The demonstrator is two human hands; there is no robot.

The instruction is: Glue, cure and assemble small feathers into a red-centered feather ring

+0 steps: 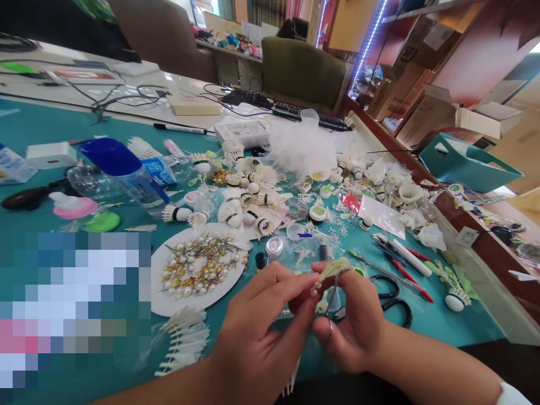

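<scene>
My left hand [264,315] is closed in a pinch on a pale yellow-green feather piece [333,270], with small pearl beads [314,289] beside the fingertips. Facing it, my right hand [358,315] is closed around a slim metal tool [332,298] that reaches up to the feather piece; its exact kind is unclear. Black-handled scissors [396,306] lie just past the right hand. Left of my hands, a white plate [158,301] carries a heap of pearl and gold beads. Trimmed white feathers [185,337] lie in front of the plate.
Several shuttlecocks [455,298] and loose feathers crowd the teal mat [464,326]. Red-handled tools and a white pen [411,257] lie on the right. A blue-lidded pitcher [113,157] stands at left. White fluffy material [301,146] sits further back, before a keyboard [312,115]. The lower left is pixelated.
</scene>
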